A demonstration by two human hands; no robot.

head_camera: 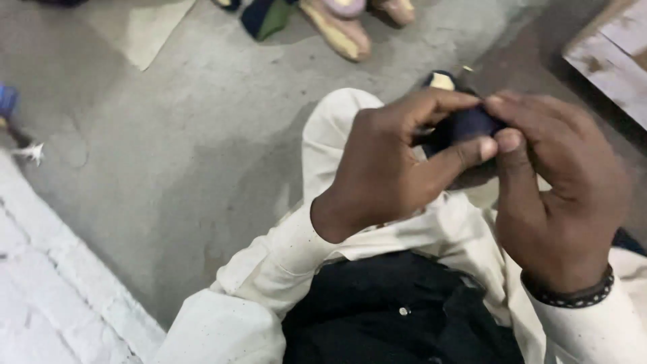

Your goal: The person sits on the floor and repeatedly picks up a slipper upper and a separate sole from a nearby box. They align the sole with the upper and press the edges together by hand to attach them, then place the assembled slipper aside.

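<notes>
My left hand [391,168] and my right hand [559,182] meet above my knee and pinch a small dark blue piece of cloth [468,125] between thumbs and fingertips. Most of the cloth is hidden by the fingers. A dark beaded band [573,295] circles my right wrist. I wear white sleeves and white trousers [337,128], and a black garment with a small button [397,310] lies in my lap.
Grey concrete floor [189,135] spreads to the left. Tan sandals [337,30] and bits of cloth lie at the top. A worn wooden board [613,54] sits at the top right. A white painted brick ledge [47,283] runs along the lower left.
</notes>
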